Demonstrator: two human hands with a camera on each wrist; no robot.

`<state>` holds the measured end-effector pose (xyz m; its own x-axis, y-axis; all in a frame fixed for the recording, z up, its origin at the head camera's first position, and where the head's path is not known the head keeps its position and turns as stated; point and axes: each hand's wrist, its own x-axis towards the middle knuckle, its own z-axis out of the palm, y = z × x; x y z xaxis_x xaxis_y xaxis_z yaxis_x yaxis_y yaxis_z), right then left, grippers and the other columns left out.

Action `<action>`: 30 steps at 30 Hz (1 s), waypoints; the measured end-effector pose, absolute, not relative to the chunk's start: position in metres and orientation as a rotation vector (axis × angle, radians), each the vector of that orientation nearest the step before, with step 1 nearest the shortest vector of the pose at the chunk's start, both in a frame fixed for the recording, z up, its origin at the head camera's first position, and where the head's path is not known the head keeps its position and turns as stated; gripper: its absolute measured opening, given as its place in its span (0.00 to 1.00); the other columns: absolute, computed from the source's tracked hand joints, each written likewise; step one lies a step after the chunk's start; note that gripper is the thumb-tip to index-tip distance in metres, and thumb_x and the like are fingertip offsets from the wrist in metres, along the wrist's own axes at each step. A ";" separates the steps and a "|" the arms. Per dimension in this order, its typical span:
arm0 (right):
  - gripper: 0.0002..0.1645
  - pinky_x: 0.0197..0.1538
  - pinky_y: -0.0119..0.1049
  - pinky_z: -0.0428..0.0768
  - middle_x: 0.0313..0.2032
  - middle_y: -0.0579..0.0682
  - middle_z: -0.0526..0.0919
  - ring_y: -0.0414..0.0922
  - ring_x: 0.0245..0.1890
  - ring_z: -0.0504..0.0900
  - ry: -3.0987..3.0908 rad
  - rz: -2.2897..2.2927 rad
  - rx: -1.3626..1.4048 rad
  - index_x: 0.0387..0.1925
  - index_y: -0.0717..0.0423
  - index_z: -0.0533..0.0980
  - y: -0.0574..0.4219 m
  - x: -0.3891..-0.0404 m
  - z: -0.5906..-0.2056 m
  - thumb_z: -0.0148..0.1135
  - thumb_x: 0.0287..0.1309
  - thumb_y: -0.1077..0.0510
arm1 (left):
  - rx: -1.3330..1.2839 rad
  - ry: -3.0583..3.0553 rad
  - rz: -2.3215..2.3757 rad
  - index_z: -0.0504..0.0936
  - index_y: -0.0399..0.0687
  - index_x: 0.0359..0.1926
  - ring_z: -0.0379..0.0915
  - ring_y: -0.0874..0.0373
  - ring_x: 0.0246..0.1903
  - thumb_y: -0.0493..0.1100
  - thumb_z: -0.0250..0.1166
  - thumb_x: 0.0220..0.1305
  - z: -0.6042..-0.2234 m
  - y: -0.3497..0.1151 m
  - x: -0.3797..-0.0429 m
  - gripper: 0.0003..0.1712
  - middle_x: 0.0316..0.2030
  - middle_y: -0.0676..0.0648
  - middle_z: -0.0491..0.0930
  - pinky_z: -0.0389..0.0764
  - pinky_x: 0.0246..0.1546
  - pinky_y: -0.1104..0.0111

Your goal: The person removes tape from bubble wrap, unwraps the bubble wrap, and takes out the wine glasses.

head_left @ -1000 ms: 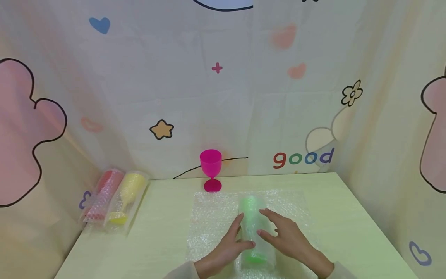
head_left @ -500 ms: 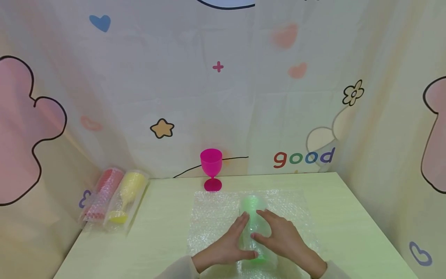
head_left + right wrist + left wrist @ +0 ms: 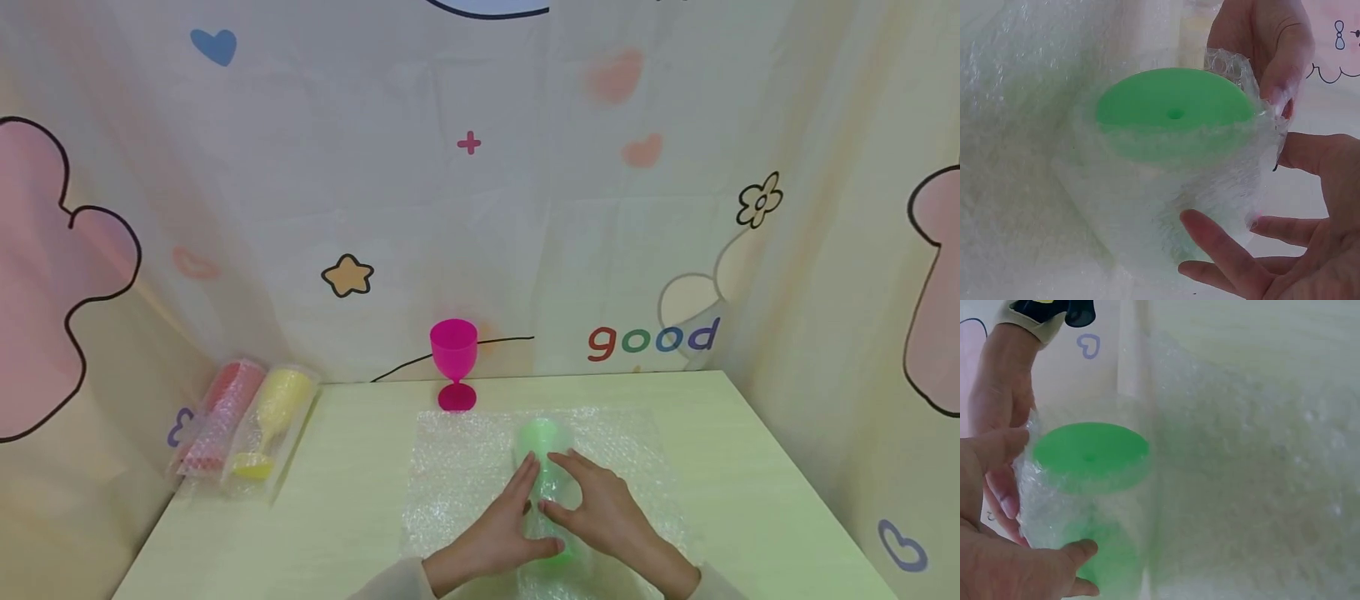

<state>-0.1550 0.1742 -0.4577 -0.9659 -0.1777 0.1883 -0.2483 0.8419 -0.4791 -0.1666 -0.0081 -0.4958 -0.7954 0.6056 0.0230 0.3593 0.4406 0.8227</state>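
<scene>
A green goblet (image 3: 542,435) lies on its side, rolled in bubble wrap (image 3: 456,487), base toward the person. Its round green base (image 3: 1169,100) shows at the open end of the roll in the right wrist view. My left hand (image 3: 489,537) touches the roll's left and near part, fingers extended along it and thumb near the base. From the right, my right hand (image 3: 609,510) rests on the roll with thumb and fingers spread. Both wrist views show the fingertips on the film. The goblet's stem is mostly hidden by hands and wrap.
A pink goblet (image 3: 454,358) stands upright at the table's back edge. At the back left lie a wrapped red item (image 3: 225,417) and a wrapped yellow goblet (image 3: 277,408). A printed curtain (image 3: 405,192) hangs behind the pale table (image 3: 750,500).
Both hands have moved closer together over the roll, the left one rightward, the right one slightly left. The wrapped green goblet has shifted slightly rightward. The other items have stayed put.
</scene>
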 end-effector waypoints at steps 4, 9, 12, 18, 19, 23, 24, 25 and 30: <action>0.36 0.56 0.60 0.78 0.61 0.60 0.79 0.60 0.57 0.80 -2.854 0.852 0.324 0.60 0.52 0.77 0.173 -0.154 -0.459 0.74 0.49 0.46 | 0.814 2.490 1.244 0.43 0.44 0.78 0.60 0.45 0.71 0.58 0.69 0.58 -0.490 -0.008 -0.161 0.60 0.79 0.48 0.38 0.71 0.66 0.55; 0.33 0.55 0.57 0.80 0.60 0.58 0.80 0.56 0.54 0.83 -2.839 0.864 0.349 0.58 0.50 0.78 0.176 -0.154 -0.462 0.73 0.51 0.45 | 0.831 2.567 1.099 0.45 0.44 0.78 0.40 0.44 0.77 0.64 0.64 0.60 -0.488 -0.010 -0.159 0.57 0.79 0.49 0.39 0.63 0.70 0.46; 0.30 0.53 0.55 0.81 0.59 0.58 0.80 0.54 0.50 0.86 -2.827 0.882 0.398 0.57 0.50 0.79 0.179 -0.155 -0.461 0.72 0.53 0.47 | 0.871 2.610 1.002 0.45 0.47 0.78 0.33 0.44 0.78 0.69 0.59 0.62 -0.491 -0.014 -0.163 0.56 0.79 0.52 0.36 0.62 0.70 0.45; 0.31 0.48 0.52 0.84 0.59 0.58 0.81 0.53 0.45 0.88 -2.875 0.865 0.453 0.59 0.51 0.78 0.183 -0.155 -0.460 0.72 0.52 0.48 | 0.957 2.657 0.887 0.42 0.53 0.79 0.27 0.47 0.79 0.73 0.53 0.63 -0.496 -0.019 -0.173 0.54 0.79 0.55 0.33 0.63 0.70 0.47; 0.33 0.47 0.52 0.84 0.59 0.58 0.81 0.52 0.46 0.88 -2.889 0.852 0.452 0.59 0.51 0.77 0.183 -0.154 -0.460 0.73 0.51 0.47 | 0.971 2.659 0.880 0.42 0.53 0.79 0.27 0.47 0.79 0.73 0.53 0.63 -0.496 -0.020 -0.174 0.55 0.79 0.54 0.33 0.63 0.70 0.47; 0.38 0.46 0.51 0.84 0.59 0.58 0.81 0.51 0.45 0.87 -2.923 0.786 0.453 0.60 0.52 0.76 0.182 -0.153 -0.459 0.75 0.47 0.46 | 1.024 2.668 0.864 0.41 0.54 0.79 0.27 0.46 0.79 0.73 0.54 0.63 -0.496 -0.021 -0.177 0.55 0.79 0.53 0.32 0.63 0.70 0.47; 0.38 0.46 0.51 0.84 0.59 0.59 0.80 0.51 0.45 0.87 -2.928 0.773 0.457 0.60 0.53 0.76 0.181 -0.153 -0.458 0.76 0.46 0.47 | 1.036 2.670 0.859 0.41 0.54 0.79 0.27 0.46 0.79 0.73 0.54 0.63 -0.496 -0.021 -0.177 0.55 0.79 0.53 0.32 0.63 0.70 0.47; 0.38 0.46 0.52 0.84 0.59 0.59 0.80 0.51 0.45 0.87 -2.933 0.761 0.463 0.60 0.53 0.76 0.180 -0.153 -0.458 0.76 0.46 0.49 | 1.045 2.668 0.856 0.41 0.54 0.79 0.28 0.46 0.79 0.73 0.54 0.62 -0.496 -0.021 -0.178 0.55 0.79 0.53 0.32 0.63 0.70 0.47; 0.36 0.49 0.61 0.80 0.57 0.61 0.81 0.57 0.48 0.85 -2.967 0.712 0.503 0.59 0.54 0.77 0.178 -0.153 -0.455 0.74 0.44 0.55 | 1.060 2.665 0.833 0.43 0.53 0.79 0.29 0.47 0.79 0.74 0.55 0.61 -0.498 -0.019 -0.179 0.56 0.79 0.55 0.33 0.64 0.70 0.47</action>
